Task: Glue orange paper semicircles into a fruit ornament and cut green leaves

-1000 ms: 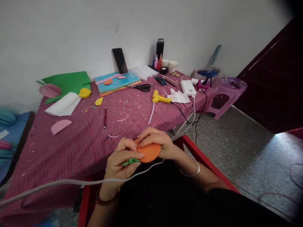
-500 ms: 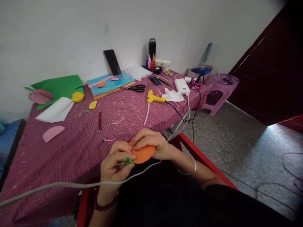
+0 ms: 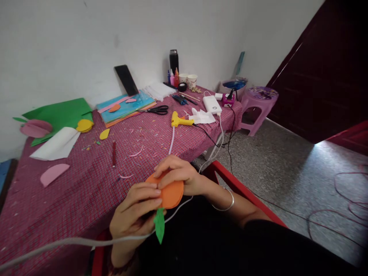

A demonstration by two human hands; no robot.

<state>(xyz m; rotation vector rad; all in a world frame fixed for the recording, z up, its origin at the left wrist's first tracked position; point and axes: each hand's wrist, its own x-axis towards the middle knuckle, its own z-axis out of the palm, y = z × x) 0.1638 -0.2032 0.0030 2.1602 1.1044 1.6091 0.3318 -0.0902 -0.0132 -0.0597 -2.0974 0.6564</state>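
Grip of left hand [image 3: 133, 210] and right hand [image 3: 184, 177] pinches the orange disc [image 3: 171, 195], green leaf [image 3: 160, 227] pointing bodyward, nearer the left.

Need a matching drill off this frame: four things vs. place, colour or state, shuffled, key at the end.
Things
1. Orange disc
2. Glue gun
3. Phone
4. Scissors

Place, colour or state
A. Tilted up by the wall
B. Yellow
C. Lying flat, black handles
D. Held by left hand and right hand

Pairs: 1-D, 2-B, 3-A, 4-C
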